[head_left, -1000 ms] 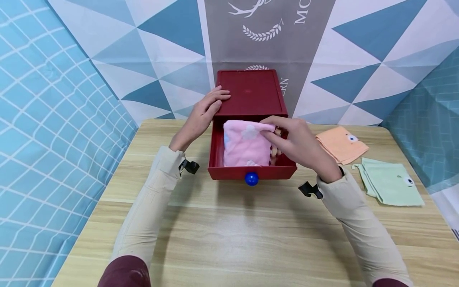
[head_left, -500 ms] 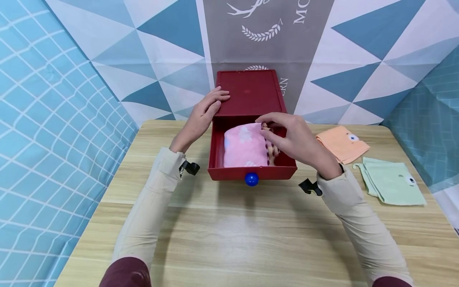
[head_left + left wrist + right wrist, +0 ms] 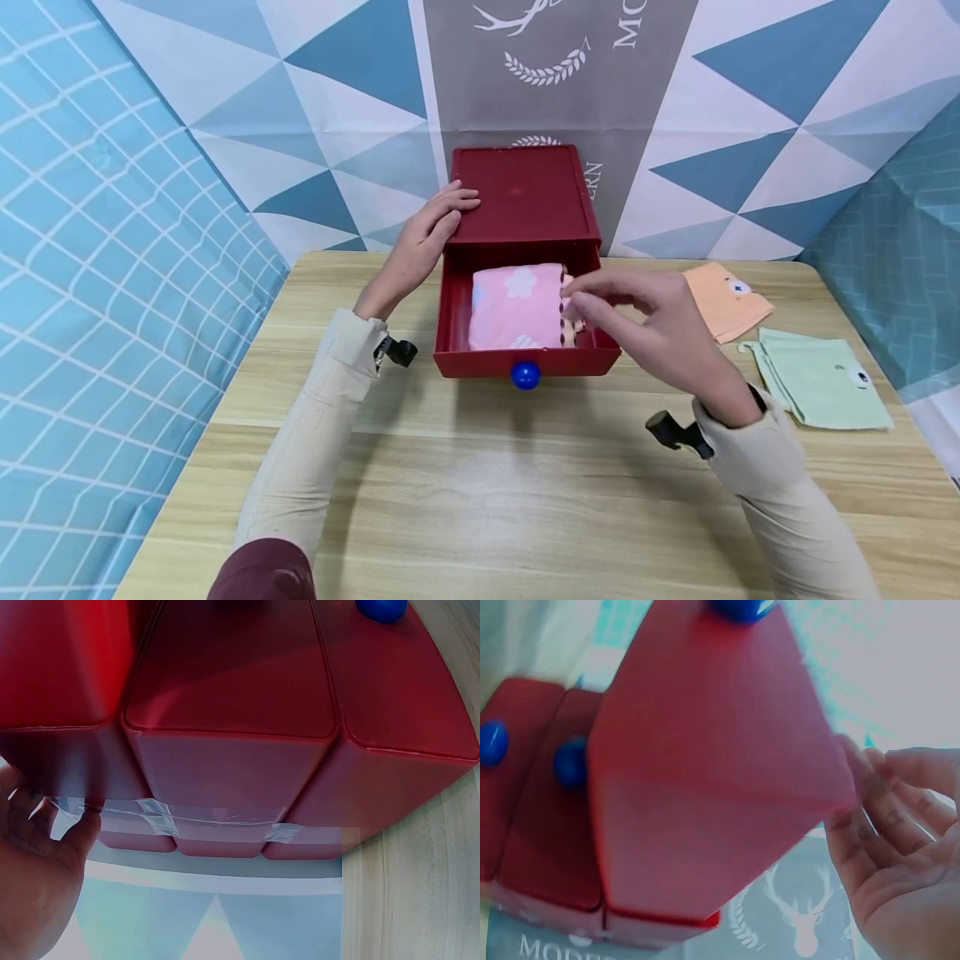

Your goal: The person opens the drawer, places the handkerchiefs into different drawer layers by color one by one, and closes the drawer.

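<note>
Bare left hand with fingers extended, bare right hand loosely bent, both arms reaching forward.
The left arm, in a beige fabric sleeve with maroon cloth higher up, slants inward; its thumb lies beside the fingers. The right arm, in a matching beige fabric sleeve, angles in from the lower right, thumb and forefinger tips close together, palm visible in the right wrist view.

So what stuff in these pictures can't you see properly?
Head view: the floor of the red drawer under the pink cloth, which covers it.
Head view: what the tan strip is; it's small and partly behind the right fingers.
Left wrist view: the whole blue knob; the top edge cuts it.
Right wrist view: inside the drawer; its blurred walls block it.
</note>
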Demonstrator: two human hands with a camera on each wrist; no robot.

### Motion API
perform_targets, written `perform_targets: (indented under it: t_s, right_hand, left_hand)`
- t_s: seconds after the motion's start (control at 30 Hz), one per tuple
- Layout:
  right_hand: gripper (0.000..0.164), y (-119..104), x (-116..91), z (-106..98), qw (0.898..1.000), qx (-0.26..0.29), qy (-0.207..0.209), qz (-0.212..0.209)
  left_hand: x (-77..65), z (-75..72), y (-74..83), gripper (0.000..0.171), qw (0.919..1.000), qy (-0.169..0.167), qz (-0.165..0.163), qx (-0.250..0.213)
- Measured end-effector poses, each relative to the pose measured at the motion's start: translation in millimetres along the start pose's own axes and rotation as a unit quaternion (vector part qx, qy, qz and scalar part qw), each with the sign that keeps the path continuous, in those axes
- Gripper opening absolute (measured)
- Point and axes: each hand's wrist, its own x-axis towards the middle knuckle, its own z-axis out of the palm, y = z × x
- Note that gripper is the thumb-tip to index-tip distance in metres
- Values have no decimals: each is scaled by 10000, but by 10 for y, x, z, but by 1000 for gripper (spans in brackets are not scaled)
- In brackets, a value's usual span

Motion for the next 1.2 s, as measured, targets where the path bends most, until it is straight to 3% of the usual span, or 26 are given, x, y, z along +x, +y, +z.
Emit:
perform_targets:
  t_s: [0.17,0.33,0.53,0.67,0.8,0.9,1.2]
  right_hand:
    - [21,-140,-193,-23,9958,677,-577,236]
    - [24,-102,-402,99,9855,1036,-1161,675]
    - [22,48,-620,386,9659,740,-2129,1276]
    - [25,147,-699,581,9522,698,-2695,1256]
    - [26,253,-702,723,9431,949,-2946,1220]
    - [32,315,-669,787,9317,1429,-3073,1308]
    - [56,426,-521,895,8834,3366,-2960,1364]
  left_hand:
    - [-11,-16,-5,38,10000,4,4,3]
    - [-21,-24,-19,38,10000,4,-4,25]
    - [-25,-16,-1,38,10000,-3,-17,36]
    - [-15,-7,22,38,10000,23,-59,2]
    - [-7,-1,29,39,9999,47,-104,-24]
    - [-7,2,32,38,9999,53,-106,-23]
    - [-10,9,19,37,10000,53,7,-9]
